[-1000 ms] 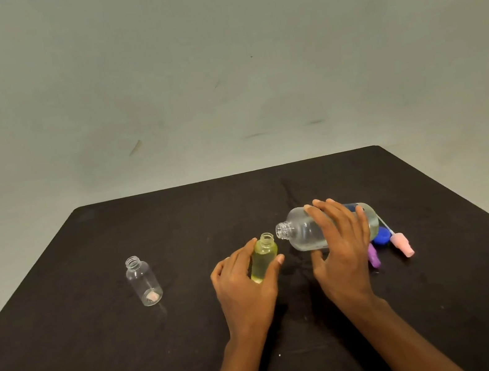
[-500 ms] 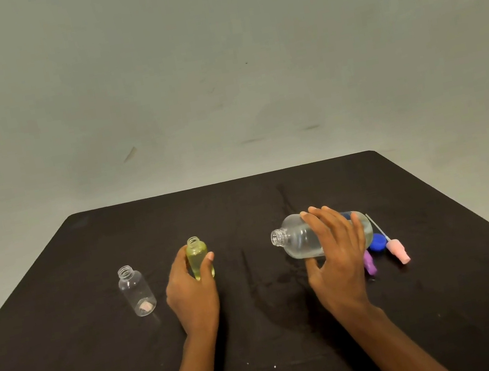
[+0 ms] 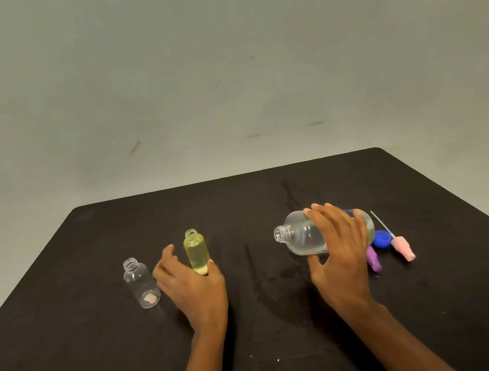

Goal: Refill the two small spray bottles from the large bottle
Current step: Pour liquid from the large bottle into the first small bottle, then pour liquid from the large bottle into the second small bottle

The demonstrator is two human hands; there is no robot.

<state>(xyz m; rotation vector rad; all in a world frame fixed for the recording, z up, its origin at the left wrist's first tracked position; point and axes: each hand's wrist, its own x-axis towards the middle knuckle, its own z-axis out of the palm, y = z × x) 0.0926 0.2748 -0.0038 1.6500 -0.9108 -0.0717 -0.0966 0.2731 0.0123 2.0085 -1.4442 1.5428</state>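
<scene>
Sideways, right hand (image 3: 340, 253) grips bottle (image 3: 301, 237) (left (image 3: 191, 283) open)

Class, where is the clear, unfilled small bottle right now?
In the head view, the clear small bottle stands upright on the left of the black table, just left of the left hand and the yellow-filled bottle.

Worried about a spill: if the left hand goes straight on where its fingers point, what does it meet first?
Likely the yellow bottle, standing between thumb and fingers of the left hand; the empty bottle stands apart to its left. Depth is unclear.
</scene>
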